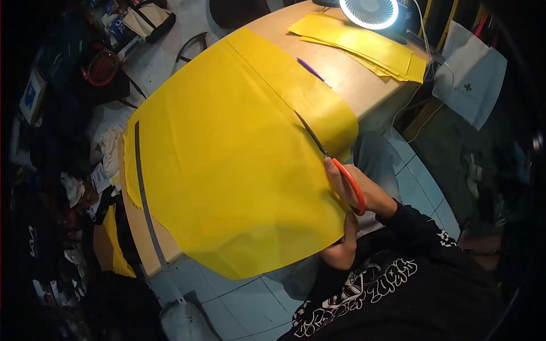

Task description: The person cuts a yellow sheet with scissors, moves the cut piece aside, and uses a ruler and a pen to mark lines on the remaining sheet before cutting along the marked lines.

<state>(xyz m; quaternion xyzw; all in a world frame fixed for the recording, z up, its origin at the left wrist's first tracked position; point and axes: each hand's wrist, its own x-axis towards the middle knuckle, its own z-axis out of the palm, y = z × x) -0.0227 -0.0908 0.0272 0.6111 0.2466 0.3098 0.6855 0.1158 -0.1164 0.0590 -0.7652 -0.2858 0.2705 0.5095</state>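
Note:
A large yellow sheet (216, 153) covers most of the wooden table, and its near part hangs over the edge towards my lap. My right hand (348, 177) is closed around the orange handle of a pair of scissors (354, 190). Their dark blades lie along the sheet, pointing away from me. From the blade tips a thin dark line runs across the sheet to its far edge. Below the scissors, my left hand (348, 241) is closed at the sheet's near edge, with some of its fingers hidden.
A purple pen (314, 73) lies beyond the sheet. Several yellow pieces (364, 45) are stacked near a lit round lamp (372, 11). A long metal ruler (145, 204) rests at the left, overhanging the table edge. A white bag (472, 79) hangs at right. Clutter fills the floor at left.

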